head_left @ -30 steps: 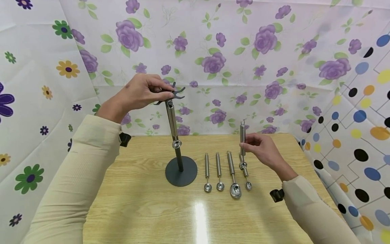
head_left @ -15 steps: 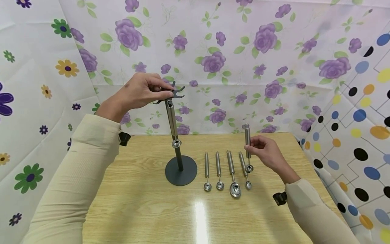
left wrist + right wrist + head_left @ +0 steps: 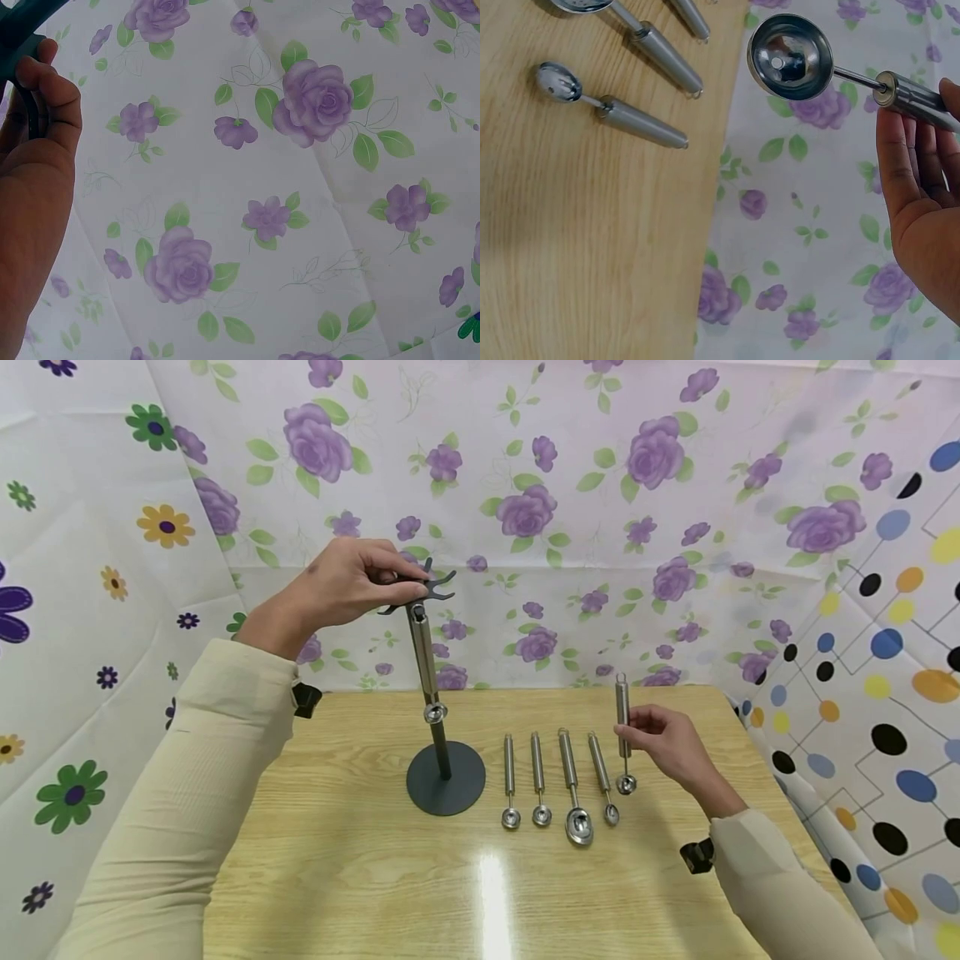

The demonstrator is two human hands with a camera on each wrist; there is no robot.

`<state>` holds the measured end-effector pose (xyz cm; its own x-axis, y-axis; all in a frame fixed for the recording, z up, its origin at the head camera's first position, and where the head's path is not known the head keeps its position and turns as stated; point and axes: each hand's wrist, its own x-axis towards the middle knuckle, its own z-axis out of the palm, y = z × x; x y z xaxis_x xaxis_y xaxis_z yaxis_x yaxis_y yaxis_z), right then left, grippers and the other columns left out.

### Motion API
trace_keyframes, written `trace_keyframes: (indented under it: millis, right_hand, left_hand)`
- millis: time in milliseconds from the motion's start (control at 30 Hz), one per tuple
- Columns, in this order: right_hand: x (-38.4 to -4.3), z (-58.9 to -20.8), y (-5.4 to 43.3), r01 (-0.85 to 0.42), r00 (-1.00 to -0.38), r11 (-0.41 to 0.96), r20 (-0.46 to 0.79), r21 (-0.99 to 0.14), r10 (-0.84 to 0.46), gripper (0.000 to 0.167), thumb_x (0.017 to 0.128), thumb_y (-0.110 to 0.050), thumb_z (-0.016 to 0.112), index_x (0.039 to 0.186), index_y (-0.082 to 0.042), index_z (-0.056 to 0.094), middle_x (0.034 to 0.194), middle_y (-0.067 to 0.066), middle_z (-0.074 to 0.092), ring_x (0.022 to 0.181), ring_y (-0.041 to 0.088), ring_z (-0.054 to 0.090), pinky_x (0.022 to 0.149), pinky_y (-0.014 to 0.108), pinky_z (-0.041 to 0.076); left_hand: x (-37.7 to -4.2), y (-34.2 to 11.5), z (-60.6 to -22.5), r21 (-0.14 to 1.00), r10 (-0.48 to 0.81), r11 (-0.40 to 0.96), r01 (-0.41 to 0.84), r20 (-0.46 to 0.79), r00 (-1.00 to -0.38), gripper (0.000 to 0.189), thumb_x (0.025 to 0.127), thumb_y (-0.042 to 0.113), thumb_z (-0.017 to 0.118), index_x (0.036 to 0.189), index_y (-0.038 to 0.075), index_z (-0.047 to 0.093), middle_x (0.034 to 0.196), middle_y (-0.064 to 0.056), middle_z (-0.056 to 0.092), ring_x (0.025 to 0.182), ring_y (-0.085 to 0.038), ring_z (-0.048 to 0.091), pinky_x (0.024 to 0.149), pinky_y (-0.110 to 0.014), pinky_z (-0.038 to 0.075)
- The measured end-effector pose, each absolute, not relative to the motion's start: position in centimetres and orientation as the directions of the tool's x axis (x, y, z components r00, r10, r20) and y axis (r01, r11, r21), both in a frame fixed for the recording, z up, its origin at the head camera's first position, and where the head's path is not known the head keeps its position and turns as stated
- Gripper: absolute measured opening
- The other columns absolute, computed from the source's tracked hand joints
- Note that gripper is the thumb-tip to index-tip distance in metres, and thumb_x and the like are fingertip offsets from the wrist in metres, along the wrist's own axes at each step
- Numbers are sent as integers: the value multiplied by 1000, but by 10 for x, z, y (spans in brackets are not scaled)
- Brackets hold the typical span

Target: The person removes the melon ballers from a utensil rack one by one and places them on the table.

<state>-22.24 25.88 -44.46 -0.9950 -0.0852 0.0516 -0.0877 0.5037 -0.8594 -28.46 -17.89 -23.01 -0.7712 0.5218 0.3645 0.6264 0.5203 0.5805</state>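
My left hand (image 3: 352,583) pinches the black hooked top (image 3: 438,589) of a display stand, its round base (image 3: 446,797) on the table. From a hook on the near side hangs a steel melon baller (image 3: 424,664), bowl down along the pole. Over the right part of the table, my right hand (image 3: 667,743) grips another melon baller (image 3: 622,706) by its handle, upright with the bowl lowest. The right wrist view shows that round bowl (image 3: 791,56) with a small hole in it. The left wrist view catches only the hand (image 3: 45,142) and dark curved hooks (image 3: 19,30).
Between the stand and my right hand lie two melon ballers (image 3: 510,777) side by side, a larger oval scoop (image 3: 577,822) and a small oval scoop (image 3: 602,777). Flowered cloth (image 3: 525,518) hangs behind the wooden table (image 3: 375,877); a dotted cloth (image 3: 892,693) borders the right.
My right hand has moved right and slightly down with its melon baller, off from over the small oval scoop. The left hand stays on the stand's top.
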Motion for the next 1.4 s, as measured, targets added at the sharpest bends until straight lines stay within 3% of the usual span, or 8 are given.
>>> trace_keyframes:
  millis: [233,900,1233,1400]
  right_hand:
    - [-221,-455,269,-46,-998,496,18,-867,-62,43,97,-30,70,121,5,62,106,18,64,87,15,64,74,25,56]
    - [-225,-501,293,75,-997,453,-75,-888,16,52,97,-30,69,131,8,58,111,17,63,90,13,65,76,25,56]
    - [-232,-522,297,111,-994,460,-108,-881,32,52,97,-31,70,130,7,59,109,15,64,89,12,66,85,40,56]
    - [-234,-531,301,130,-991,458,-126,-879,40,55,97,-31,69,133,8,56,112,17,63,90,11,65,87,41,55]
  left_hand:
    - [-285,-179,-230,581,523,516,629,367,-769,19,95,11,71,111,3,78,93,-6,63,67,-19,46,61,-25,38]
    - [-286,-179,-231,583,525,507,635,375,-764,19,94,9,71,110,2,77,92,-7,64,67,-19,47,60,-24,39]
    - [-285,-179,-231,597,510,520,610,356,-783,19,94,11,71,111,4,78,94,-7,63,68,-19,49,61,-24,40]
    - [-285,-179,-231,585,517,514,627,371,-771,19,94,10,71,111,3,78,92,-7,64,66,-19,47,60,-24,39]
